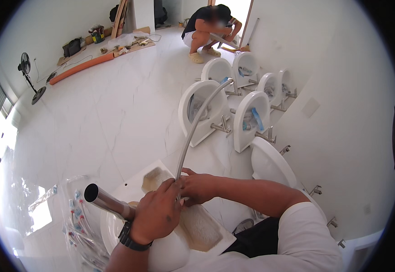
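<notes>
A white washbasin [209, 254] lies underside up in front of me, its hollow recesses showing. A shiny metal drain pipe [109, 201] sticks up from it at the left, beside my watch. My left hand [159, 211] is closed at the lower end of a braided metal hose [199, 118]. My right hand [197, 188] meets it there, fingers bent round the same end. From the hands the hose curves up and away to the right, its far end free in the air. The fingers hide the joint where the hose meets the basin.
Several white basins with taps [206, 109] stand along the right wall. Bagged hoses [82, 222] lie at left on the marble floor. Farther off are an orange pipe [82, 68], a fan [25, 65] and a crouching person [211, 29] holding a tool.
</notes>
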Demonstrator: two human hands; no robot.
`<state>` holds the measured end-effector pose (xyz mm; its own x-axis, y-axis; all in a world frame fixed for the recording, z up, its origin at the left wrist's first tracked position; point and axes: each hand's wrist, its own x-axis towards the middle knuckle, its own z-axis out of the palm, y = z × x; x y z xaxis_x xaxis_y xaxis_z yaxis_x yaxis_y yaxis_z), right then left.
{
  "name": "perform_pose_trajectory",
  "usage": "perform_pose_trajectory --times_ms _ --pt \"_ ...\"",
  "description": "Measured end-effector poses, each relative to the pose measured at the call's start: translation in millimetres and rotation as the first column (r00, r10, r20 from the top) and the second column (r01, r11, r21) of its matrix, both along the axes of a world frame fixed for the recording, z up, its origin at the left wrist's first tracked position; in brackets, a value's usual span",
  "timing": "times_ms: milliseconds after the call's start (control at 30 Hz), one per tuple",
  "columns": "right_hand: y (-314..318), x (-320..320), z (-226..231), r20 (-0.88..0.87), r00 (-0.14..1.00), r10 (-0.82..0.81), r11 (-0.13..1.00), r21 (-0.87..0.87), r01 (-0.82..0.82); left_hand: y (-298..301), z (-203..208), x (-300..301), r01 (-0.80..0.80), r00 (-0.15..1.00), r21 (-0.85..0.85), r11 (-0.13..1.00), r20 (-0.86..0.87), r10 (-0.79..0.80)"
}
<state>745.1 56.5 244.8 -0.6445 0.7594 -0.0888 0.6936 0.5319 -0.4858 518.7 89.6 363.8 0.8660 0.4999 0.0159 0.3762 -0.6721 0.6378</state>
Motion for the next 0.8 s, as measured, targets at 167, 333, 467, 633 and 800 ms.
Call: perform_pose_trajectory --times_ms 167,333,467,633,800 --pt "-2.3 0.5 -10.0 -0.018 0.999 -0.028 1.0 0.01 0.028 0.6 -2.1 -0.2 0.006 1.0 0.071 0.997 0.029 -0.008" --pt "-5.0 -0.3 -22.7 -0.103 0.992 -0.067 0.997 0.038 0.071 -1.7 -9.4 -3.2 -0.031 0.999 0.002 1.0 0.033 0.031" --pt "-9.7 -5.8 -26.2 -0.065 0.991 -0.119 0.991 0.053 0.122 -0.2 -12.1 -3.5 -0.022 0.999 -0.045 0.999 0.049 0.025" --pt "-13.2 -9.4 -19.5 -0.024 0.982 -0.188 0.982 0.012 0.189 -0.1 -9.8 0.1 -0.029 0.999 -0.031 0.999 0.02 0.03" --pt "-22.6 -13.6 -18.0 -0.067 0.97 -0.235 0.968 0.071 0.239 0.1 -12.9 2.1 -0.03 0.999 -0.056 0.998 0.022 0.031"
